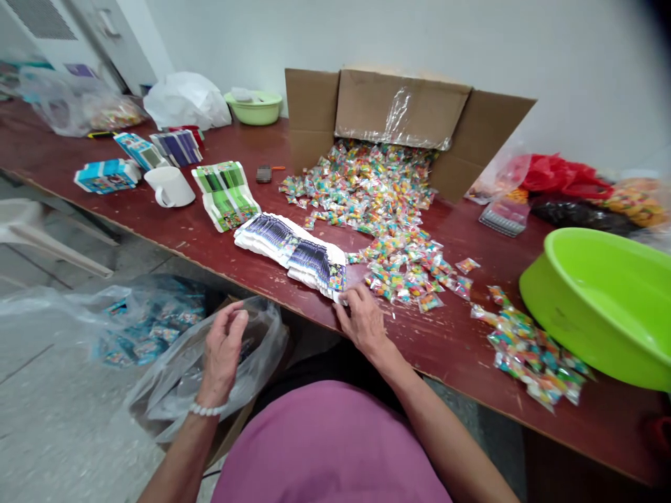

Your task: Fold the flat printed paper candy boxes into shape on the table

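My right hand (364, 323) is at the near end of a fanned row of flat purple-and-white printed packets (312, 257), its thumb and forefinger closed on the end one. My left hand (224, 346), a beaded bracelet at its wrist, hangs off the table edge above a clear plastic bag (262, 335). Its fingers are loosely curved, the thumb apart, and no object shows in them. Just beyond the row lie many small clear-wrapped colourful candies (403, 258), spilling from a tipped cardboard box (403, 115). A stack of green packets (226, 195) stands left of the row.
A large green basin (602, 307) sits at the right, beside a smaller candy pile (535, 349). At the left are a white mug (170, 187), blue packets (107, 176) and purple packets (178, 148). Below the table's front edge lies a bag of blue packets (152, 328).
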Demonstrator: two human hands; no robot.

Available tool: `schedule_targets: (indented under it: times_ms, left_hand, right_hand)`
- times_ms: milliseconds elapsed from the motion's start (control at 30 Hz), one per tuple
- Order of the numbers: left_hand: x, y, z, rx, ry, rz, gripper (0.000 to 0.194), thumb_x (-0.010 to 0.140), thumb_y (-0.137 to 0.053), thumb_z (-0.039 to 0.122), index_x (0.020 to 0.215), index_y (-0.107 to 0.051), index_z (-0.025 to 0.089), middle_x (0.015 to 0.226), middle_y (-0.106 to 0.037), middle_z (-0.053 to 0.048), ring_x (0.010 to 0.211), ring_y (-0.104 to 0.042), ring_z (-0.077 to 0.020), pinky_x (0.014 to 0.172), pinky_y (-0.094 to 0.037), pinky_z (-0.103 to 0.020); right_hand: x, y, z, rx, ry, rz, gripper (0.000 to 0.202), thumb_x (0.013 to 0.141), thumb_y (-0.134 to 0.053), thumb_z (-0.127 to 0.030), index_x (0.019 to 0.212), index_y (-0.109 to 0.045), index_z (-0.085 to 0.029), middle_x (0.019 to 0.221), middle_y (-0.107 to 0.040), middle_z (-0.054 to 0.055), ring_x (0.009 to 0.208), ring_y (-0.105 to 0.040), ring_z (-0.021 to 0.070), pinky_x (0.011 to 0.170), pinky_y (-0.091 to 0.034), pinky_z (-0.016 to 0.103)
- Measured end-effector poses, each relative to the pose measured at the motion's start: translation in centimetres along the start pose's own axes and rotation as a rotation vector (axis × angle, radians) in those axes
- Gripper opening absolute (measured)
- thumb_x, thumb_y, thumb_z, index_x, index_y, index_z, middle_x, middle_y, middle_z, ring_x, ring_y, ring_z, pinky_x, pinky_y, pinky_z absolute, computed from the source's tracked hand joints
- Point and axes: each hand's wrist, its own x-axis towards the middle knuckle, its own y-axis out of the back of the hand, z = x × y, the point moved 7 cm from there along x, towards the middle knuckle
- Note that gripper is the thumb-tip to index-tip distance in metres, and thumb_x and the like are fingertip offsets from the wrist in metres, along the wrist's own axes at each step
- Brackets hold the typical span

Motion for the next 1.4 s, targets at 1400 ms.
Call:
schedule_targets:
  times_ms: [1400]
  left_hand:
    - [-8.0, -12.1, 7.9, -0.048, 0.006, -1.223, 0.032, 0.077, -0.067, 0.043, 0.089, -0.062, 0.013, 0.064, -0.053, 0.004, 0.056, -0.049, -0.0110, 0.056, -0.037, -0.023]
  right_hand:
    - [-0.9, 7.8, -5.1, 0.486, 0.188, -0.396, 0.008, 0.089, -0.058, -0.013, 0.085, -0.057, -0.020, 0.081, -0.064, 0.000, 0.071, -0.057, 0.0126, 0.065, -0.040, 0.023]
